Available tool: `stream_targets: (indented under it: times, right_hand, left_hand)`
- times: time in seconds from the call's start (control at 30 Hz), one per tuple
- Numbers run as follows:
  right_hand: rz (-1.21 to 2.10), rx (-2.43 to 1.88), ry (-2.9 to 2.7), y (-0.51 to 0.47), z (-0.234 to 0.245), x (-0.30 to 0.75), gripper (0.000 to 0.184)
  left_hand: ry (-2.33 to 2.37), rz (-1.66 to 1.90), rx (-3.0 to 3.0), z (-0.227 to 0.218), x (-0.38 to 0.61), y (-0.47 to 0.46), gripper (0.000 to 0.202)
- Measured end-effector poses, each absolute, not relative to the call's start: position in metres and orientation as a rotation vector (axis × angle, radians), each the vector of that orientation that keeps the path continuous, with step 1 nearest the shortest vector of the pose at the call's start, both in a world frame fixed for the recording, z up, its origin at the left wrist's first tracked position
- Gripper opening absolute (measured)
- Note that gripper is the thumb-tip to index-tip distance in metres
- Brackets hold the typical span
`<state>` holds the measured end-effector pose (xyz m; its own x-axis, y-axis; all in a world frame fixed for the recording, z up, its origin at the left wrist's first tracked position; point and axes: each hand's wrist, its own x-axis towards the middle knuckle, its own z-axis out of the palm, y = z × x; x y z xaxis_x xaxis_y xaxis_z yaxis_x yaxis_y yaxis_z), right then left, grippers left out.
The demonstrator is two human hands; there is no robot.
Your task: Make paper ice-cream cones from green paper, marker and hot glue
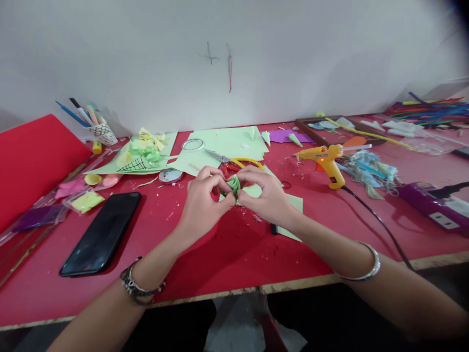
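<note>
My left hand [206, 201] and my right hand [264, 195] meet over the middle of the red table [234, 264]. Both pinch a small rolled piece of light green paper [233, 186] between fingertips and thumbs. The fingers of both hands are curled closed around it. Under my right hand lies a sheet of light green paper [293, 201]. Scissors with red and yellow handles [234, 165] lie just behind the hands.
A black phone [103, 232] lies at the left front. A yellow glue gun [326, 161] stands to the right, its cord trailing to the table edge. Green paper sheets [227, 144], a tape roll [192, 144], a pen cup [98, 129] and pipe cleaners [432, 110] lie at the back.
</note>
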<state>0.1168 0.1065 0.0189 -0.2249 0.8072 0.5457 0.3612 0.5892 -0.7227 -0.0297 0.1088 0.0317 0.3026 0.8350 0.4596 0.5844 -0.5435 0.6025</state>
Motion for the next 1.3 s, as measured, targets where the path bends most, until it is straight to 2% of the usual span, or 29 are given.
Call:
stream_targets:
  times: [1.3]
  right_hand:
    - [0.626,-0.912,-1.854,0.1108,0.0169,0.1207,0.012]
  left_hand:
    - [1.304,1.094,2.339,0.0321,-0.0318,0.1103,0.008]
